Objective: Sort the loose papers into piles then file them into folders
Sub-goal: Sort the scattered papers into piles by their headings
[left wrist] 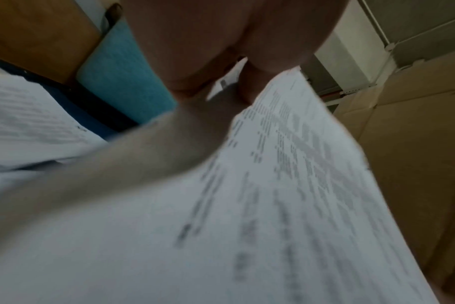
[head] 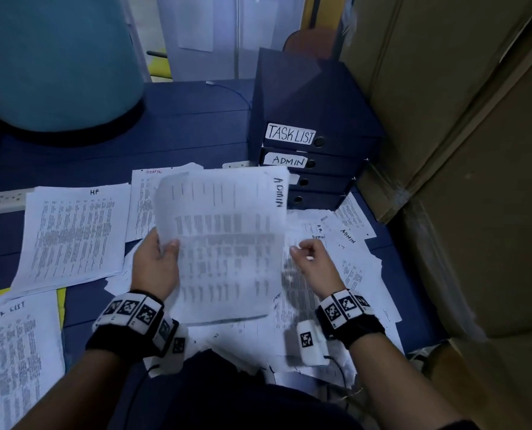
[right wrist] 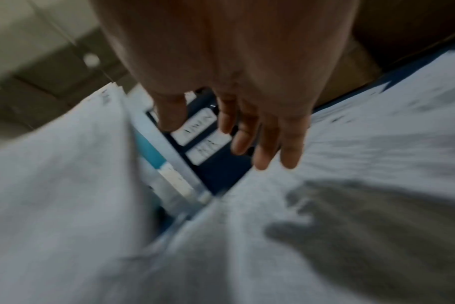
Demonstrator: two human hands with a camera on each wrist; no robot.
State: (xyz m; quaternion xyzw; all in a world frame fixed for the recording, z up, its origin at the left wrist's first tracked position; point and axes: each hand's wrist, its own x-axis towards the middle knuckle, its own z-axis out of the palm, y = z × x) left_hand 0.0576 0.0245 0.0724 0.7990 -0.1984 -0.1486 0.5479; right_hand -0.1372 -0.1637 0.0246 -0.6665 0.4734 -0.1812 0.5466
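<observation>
The left hand point(head: 157, 265) is close to the camera and pinches the left edge of a sheet of paper point(head: 224, 243), thumb on top and fingers under it. The sheet is up off the worktop point(head: 181, 125). It has ADMIN written by hand on its far right corner. The right hand point(head: 312, 262) is just beside the right edge of the sheet. Its fingers hang loose and it holds nothing.

This looks like the sorting step. The sheet has been read and now needs a pile. A pile marked ADMIN point(head: 143, 200) sits just behind the sheet, so the next move is likely to lay it flat there with the edges lined up. Paper is thin and floppy, so it could bend or slide off.

More piles lie on the blue worktop: an HR pile point(head: 72, 234) to the left and a TASK LIST pile point(head: 13, 361) at the near left. Loose papers point(head: 345, 274) are still spread under the right hand. A stack of dark folders point(head: 308, 150) stands at the back right, with labels TASK LIST and ADMIN. Brown cardboard boxes point(head: 460, 150) fill the right side of the room
</observation>
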